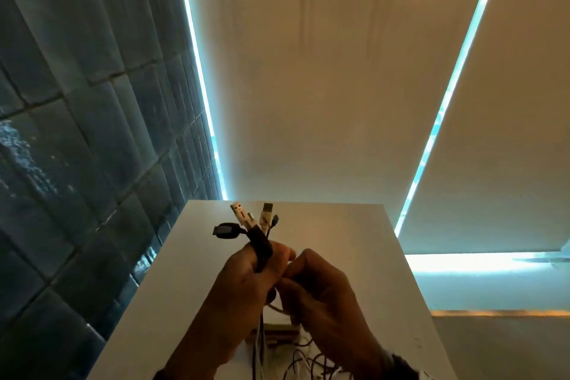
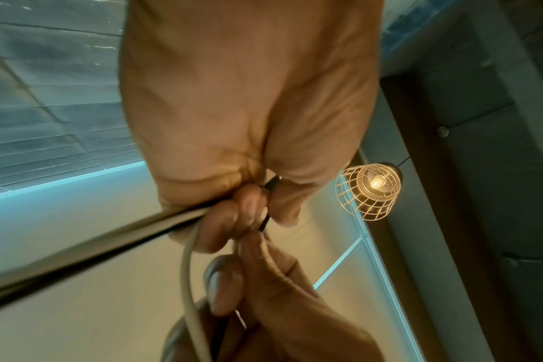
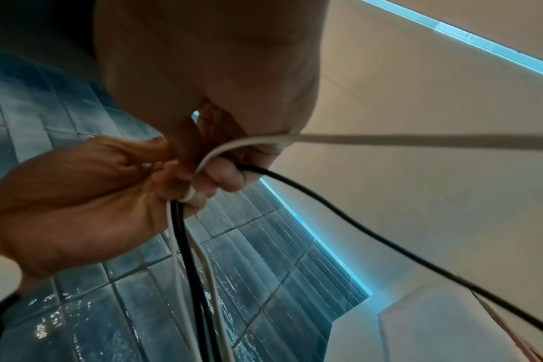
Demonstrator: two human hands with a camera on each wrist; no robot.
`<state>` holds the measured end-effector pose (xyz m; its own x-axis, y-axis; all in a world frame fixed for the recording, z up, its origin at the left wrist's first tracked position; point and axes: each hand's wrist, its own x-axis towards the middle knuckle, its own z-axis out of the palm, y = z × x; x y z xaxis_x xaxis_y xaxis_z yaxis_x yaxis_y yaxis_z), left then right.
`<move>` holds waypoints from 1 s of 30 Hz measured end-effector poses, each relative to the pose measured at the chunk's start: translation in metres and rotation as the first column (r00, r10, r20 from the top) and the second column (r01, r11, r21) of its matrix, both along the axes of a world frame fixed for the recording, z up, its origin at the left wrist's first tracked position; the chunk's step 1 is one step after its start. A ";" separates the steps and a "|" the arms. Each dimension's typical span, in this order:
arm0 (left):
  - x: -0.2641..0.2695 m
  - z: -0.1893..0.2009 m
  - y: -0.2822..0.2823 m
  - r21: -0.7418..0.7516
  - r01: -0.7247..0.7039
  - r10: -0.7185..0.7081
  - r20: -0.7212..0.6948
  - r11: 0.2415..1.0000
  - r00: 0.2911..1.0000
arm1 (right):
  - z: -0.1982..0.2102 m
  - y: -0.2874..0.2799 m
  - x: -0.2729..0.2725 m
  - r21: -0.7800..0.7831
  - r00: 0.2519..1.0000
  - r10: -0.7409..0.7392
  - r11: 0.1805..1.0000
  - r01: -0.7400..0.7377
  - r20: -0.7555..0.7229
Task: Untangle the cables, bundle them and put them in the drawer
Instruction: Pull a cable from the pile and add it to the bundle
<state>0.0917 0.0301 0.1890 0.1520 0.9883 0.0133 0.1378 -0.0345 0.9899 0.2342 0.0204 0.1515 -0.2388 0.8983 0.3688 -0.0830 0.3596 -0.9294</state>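
Both hands' grip (image 1: pixel 243 274) (image 1: pixel 320 284) tight on cables (image 1: pixel 257 225), above white cabinet top (image 1: pixel 354 225), blue-tiled wall (image 1: pixel 77 133) beside.

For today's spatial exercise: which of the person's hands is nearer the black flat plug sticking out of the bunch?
Left. The left hand grips the bunch just below the black flat plug; the right hand pinches cables lower, further right.

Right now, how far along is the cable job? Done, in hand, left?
Looks done: several plug ends are gathered side by side above the left hand, with a black wrap round them.
In hand: the left hand grips that bunch; the right hand pinches cables beside it.
Left: loose cables lie tangled on the white top below. No drawer is in view.
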 end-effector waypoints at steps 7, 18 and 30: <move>0.009 0.005 0.013 0.061 -0.140 0.132 0.124 0.988 0.983 | -0.004 0.011 0.012 0.035 0.989 -0.122 0.992 0.119 0.089; 0.009 0.013 0.019 0.096 -0.153 0.110 0.355 0.984 0.928 | -0.079 0.027 0.036 -0.108 0.948 0.009 0.994 0.027 0.319; -0.016 0.027 0.025 0.091 -0.205 0.144 0.447 0.975 0.883 | -0.158 0.031 0.068 -0.153 0.835 -0.119 0.960 0.235 0.537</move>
